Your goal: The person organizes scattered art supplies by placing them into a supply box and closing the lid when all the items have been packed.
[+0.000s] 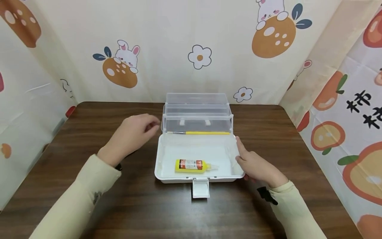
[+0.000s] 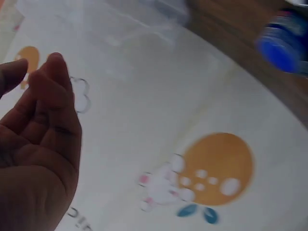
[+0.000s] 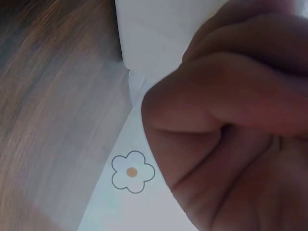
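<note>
The white box [image 1: 197, 148] stretches left to right at frame centre — nearer right hand [image 1: 256, 165] pinching its right rim, left hand [image 1: 131, 135] loosely bent, empty, just beside.

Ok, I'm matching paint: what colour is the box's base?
White; the base shows best in the head view.

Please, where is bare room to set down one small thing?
Inside the white storage box, between the glue bottle and paintbrush; also on the wood-grain table in front of the latch, between both sleeves. Crowded: the box's right side, which the right grip holds, and its left rear corner, near the left grip.
</note>
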Demonstrator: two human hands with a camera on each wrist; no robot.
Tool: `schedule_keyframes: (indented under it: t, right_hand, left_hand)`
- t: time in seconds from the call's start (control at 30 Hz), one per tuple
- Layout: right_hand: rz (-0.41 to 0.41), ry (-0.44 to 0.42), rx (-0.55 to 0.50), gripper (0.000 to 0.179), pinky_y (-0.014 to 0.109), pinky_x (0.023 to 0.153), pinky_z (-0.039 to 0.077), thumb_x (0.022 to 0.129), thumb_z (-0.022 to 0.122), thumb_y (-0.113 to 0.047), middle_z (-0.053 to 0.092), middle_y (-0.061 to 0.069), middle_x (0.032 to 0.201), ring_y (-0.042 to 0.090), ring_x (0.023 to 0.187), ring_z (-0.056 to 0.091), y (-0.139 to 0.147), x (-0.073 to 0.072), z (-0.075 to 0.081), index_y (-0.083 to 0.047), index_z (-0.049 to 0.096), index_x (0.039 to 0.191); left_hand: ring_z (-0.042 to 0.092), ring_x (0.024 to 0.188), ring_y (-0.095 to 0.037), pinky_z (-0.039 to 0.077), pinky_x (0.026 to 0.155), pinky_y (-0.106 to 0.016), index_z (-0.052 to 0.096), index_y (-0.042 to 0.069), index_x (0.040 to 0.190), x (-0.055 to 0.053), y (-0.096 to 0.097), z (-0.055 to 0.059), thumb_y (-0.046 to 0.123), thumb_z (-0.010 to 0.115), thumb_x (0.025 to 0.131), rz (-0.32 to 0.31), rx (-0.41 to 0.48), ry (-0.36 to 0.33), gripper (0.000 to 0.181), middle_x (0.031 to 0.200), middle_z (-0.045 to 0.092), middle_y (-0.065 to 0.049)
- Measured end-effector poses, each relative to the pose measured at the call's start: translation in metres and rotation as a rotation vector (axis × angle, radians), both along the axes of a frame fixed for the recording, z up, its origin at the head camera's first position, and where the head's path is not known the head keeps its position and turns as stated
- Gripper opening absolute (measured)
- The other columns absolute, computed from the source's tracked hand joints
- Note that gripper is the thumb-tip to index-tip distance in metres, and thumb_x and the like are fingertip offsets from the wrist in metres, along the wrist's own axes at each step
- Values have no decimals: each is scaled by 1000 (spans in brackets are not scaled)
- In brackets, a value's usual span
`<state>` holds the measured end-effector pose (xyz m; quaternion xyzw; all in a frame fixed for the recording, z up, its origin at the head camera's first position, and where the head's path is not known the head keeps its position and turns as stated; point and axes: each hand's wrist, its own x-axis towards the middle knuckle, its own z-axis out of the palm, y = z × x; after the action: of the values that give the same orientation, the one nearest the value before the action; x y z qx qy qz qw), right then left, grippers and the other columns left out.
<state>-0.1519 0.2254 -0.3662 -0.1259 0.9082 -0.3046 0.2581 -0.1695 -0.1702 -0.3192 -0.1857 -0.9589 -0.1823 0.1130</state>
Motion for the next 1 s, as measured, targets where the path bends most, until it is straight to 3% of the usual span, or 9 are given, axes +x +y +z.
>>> schedule_keyframes:
  t: [0.1, 0.23, 0.43, 0.57, 0.63, 0.77, 1.0]
  right_hand:
    - [-4, 2, -7, 73, 38, 45, 47, 106, 35, -19, 57, 8, 56, 19, 38, 48, 2, 0, -1, -21, -17, 158]
    - [-1, 5, -18, 73, 38, 43, 47, 107, 35, -19, 57, 8, 57, 18, 38, 47, 3, -1, -2, -21, -17, 158]
    - [0, 11, -32, 72, 38, 43, 47, 106, 36, -19, 56, 7, 55, 18, 37, 47, 4, 0, -4, -21, -15, 158]
    - [-2, 10, -38, 72, 38, 43, 47, 106, 36, -18, 56, 7, 55, 18, 38, 47, 4, 0, -5, -20, -14, 158]
    - [-4, 5, -37, 72, 38, 42, 47, 106, 36, -18, 56, 7, 55, 18, 38, 47, 4, 0, -5, -19, -14, 158]
    - [-1, 0, -33, 73, 39, 43, 47, 106, 36, -17, 56, 8, 55, 19, 38, 47, 3, 0, -4, -19, -15, 158]
    - [0, -2, -39, 73, 39, 43, 47, 106, 36, -18, 56, 8, 56, 20, 39, 48, 3, 0, -4, -21, -16, 158]
  left_hand:
    - [61, 77, -19, 52, 72, -41, 72, 9, 107, 8, -28, -13, 18, 62, 96, 103, -11, 1, 17, 97, 70, -5]
    - [64, 78, -26, 51, 68, -49, 72, 6, 108, 20, -66, -28, 16, 62, 96, 230, -33, -24, 18, 100, 69, -12]
    - [63, 80, -37, 50, 61, -54, 68, -1, 115, 36, -100, -49, 13, 63, 94, 362, -109, -219, 25, 103, 62, -22]
    - [62, 81, -41, 50, 61, -55, 63, -6, 117, 41, -112, -59, 12, 65, 92, 384, -170, -364, 30, 100, 61, -25]
    - [62, 77, -38, 50, 60, -53, 63, -8, 114, 42, -117, -62, 11, 67, 91, 384, -170, -403, 30, 96, 63, -25]
    - [59, 67, -29, 48, 58, -47, 65, -5, 105, 42, -124, -69, 10, 68, 89, 404, -119, -412, 22, 86, 66, -20]
    - [55, 64, -28, 45, 57, -44, 66, 3, 89, 40, -132, -74, 11, 65, 86, 423, -66, -388, 9, 77, 63, -13]
